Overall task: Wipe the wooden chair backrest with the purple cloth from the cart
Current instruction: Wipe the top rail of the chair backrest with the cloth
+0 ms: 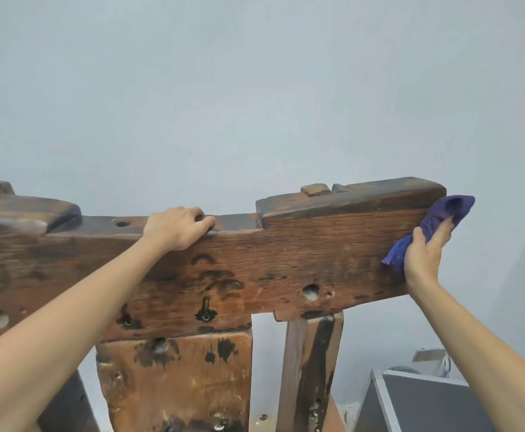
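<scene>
The wooden chair backrest [286, 260] is a thick, dark, weathered beam that runs across the view, with holes and black stains. My left hand [177, 227] rests on its top edge near the middle, fingers curled over the far side. My right hand [426, 254] presses the purple cloth [442, 213] flat against the front face at the beam's right end. The cloth sticks out above and below my fingers and past the beam's end.
Two wooden uprights, a broad plank [177, 385] and a narrower post [311, 369], stand under the beam. A dark box with metal edging [426, 403] sits on the floor at the lower right. A plain pale wall [255, 88] is close behind.
</scene>
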`<state>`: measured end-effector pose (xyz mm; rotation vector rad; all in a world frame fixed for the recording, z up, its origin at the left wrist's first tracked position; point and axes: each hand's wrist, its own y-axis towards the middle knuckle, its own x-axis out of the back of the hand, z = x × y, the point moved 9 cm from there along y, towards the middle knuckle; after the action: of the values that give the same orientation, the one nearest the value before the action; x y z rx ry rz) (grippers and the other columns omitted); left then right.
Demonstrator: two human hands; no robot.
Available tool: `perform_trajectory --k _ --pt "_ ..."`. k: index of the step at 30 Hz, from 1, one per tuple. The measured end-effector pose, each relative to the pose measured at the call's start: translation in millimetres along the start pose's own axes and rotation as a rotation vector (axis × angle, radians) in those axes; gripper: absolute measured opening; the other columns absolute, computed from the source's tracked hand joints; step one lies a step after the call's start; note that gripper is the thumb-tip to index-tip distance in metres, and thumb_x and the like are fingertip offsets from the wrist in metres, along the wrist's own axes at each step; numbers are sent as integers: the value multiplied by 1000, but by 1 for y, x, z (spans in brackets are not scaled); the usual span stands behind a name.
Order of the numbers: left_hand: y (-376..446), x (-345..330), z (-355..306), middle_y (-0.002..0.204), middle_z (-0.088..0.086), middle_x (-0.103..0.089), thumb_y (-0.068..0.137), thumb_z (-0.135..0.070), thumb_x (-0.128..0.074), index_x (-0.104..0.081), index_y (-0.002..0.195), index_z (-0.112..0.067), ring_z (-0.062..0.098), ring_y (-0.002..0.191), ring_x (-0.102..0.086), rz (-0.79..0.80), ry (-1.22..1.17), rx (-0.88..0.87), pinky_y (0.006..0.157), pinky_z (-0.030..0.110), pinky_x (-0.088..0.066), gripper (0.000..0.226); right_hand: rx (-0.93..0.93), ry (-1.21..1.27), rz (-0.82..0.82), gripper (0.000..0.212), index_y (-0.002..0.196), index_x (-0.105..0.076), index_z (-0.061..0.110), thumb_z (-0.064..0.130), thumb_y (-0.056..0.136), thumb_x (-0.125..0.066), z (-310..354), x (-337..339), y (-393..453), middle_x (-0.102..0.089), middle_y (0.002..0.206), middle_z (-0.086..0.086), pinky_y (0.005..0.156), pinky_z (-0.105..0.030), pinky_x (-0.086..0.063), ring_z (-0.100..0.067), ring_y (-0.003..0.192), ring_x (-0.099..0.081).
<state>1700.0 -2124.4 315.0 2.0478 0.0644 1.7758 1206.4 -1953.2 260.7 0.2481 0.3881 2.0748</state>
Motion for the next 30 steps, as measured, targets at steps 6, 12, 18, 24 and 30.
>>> perform_trajectory --k 6,12,18,24,30 --pt "-6 2 -3 120 3 -70 86 -66 -31 -66 115 -36 30 109 -62 -35 -5 56 75 39 -41 54 263 12 -103 53 159 -27 24 33 108 -34 40 -76 -79 -2 171 -5 127 -42 -8 -22 157 2" --pt "-10 6 4 130 0 -67 80 -72 -28 -64 121 -44 30 119 -59 17 -34 82 81 41 -40 61 1069 -299 310 59 154 -38 34 21 99 -54 38 -164 -198 -19 169 -4 125 -48 -6 -28 157 -11" --pt "-13 5 2 132 0 -67 85 -71 -24 -62 126 -40 30 120 -59 21 -22 48 82 41 -41 63 1534 -488 531 65 157 -33 37 15 99 -53 -30 -129 -183 -20 169 6 110 -44 -40 -24 144 -41" --pt "-12 4 -3 123 1 -69 89 -65 -28 -64 121 -38 29 113 -61 2 -11 89 75 38 -38 56 855 -511 215 51 147 -38 20 26 96 -41 -60 -58 -85 -25 164 -8 111 -55 -36 -38 147 -33" --pt "-20 5 -6 110 4 -72 91 -60 -27 -68 106 -28 29 102 -63 -20 22 68 68 36 -34 54 77 -26 -187 58 160 -22 12 21 105 -35 -35 -86 -125 -10 170 -13 126 -39 -14 -32 157 -7"
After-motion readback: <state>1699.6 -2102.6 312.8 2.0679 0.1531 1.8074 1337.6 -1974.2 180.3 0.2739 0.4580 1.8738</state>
